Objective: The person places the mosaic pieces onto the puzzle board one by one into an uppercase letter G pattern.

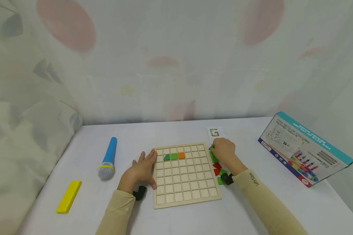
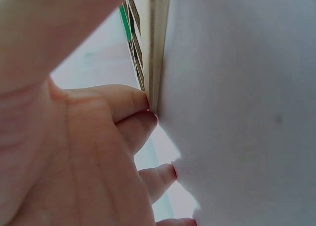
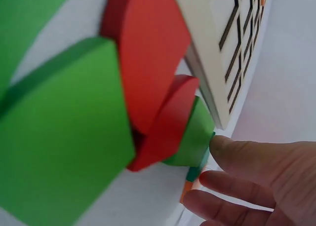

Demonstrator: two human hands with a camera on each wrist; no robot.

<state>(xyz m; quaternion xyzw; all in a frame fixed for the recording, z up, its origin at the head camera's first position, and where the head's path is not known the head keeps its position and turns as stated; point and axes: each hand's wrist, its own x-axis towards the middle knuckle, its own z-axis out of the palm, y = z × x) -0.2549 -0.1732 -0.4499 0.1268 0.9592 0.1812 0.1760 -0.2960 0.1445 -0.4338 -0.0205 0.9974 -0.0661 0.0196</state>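
Observation:
A square wooden grid board (image 1: 188,200) lies on the table, with a dark green quarter-round tile (image 1: 167,157), a light green tile (image 1: 174,156) and an orange tile (image 1: 181,155) in one row near its top. My left hand (image 1: 141,171) spreads along the board's left side, its thumb and fingertips touching the edge (image 2: 157,63). By the upper right edge, my right hand (image 1: 224,151) pinches a dark green tile (image 3: 195,172) between thumb and index finger. Other fingertips are close to an orange piece (image 3: 186,190). The hand partly hides these pieces in the head view.
Red tiles (image 1: 217,171) and green tiles (image 1: 221,180) lie along the board's right side. A pattern card (image 1: 215,132) lies behind them. A blue microphone (image 1: 109,153) and a yellow block (image 1: 69,197) are at left. A large printed box (image 1: 303,150) stands at right.

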